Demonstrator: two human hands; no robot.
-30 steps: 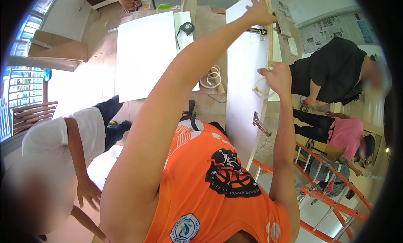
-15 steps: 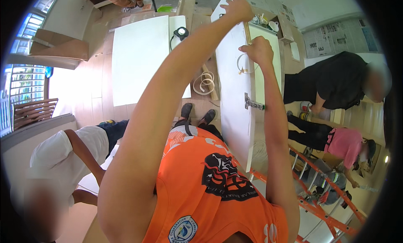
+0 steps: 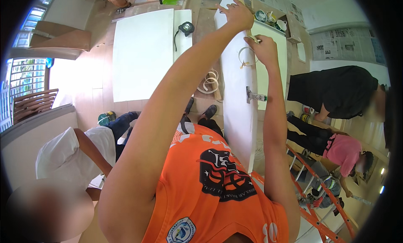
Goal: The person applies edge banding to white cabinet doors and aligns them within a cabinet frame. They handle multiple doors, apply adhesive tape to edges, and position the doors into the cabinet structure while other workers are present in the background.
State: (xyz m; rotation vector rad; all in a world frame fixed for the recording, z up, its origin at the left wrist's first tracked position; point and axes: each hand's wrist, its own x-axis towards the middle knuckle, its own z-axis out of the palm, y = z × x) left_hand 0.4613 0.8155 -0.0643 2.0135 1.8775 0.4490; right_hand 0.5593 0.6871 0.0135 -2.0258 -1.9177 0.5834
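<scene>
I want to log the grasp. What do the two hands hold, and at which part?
Both hands rest at the far edge of the tall white panel: left hand at its top corner, right hand beside it, pinching something too small to tell.

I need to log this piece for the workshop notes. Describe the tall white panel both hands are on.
The white panel is a long, flat, smooth-painted board seen edge-on, running from the orange shirt up toward the hands. A metal hinge is fixed to its right edge about midway. The left hand presses on its far end; the right hand pinches at the right edge there. A loop of pale edging strip curls against its face below the right hand.
</scene>
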